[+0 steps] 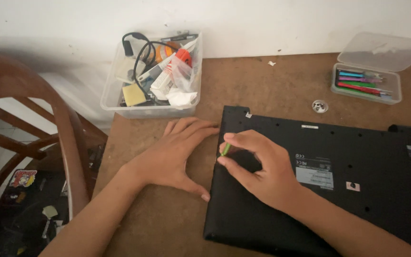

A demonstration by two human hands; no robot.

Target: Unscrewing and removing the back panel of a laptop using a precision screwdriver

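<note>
Black laptop (338,185) lies upside down on the brown surface (262,81), base panel facing up, its left edge toward the middle of the surface.

Right hand (258,166) rests on the panel near the left edge, thumb and forefinger pinching a thin green tool (225,149). Its tip seems to sit at the seam or at a screw hole close to the edge; the fingers hide the contact point, so which one cannot be told.

Left hand (177,154) lies flat and spread on the surface, fingertips and thumb touching the laptop's left edge, bracing it. It holds nothing.

Step in hand, by judgement: working the base panel's left edge with the tool while the other hand steadies the case. The next move calls for a steady brace and small, controlled pressure at the tip so it does not slip across the panel.

Around: clear bin of cables and tubes (155,76) at the back left; open case of coloured drivers (367,83) at the back right; small round dish (319,106) between; wooden chair (48,133) to the left.
</note>
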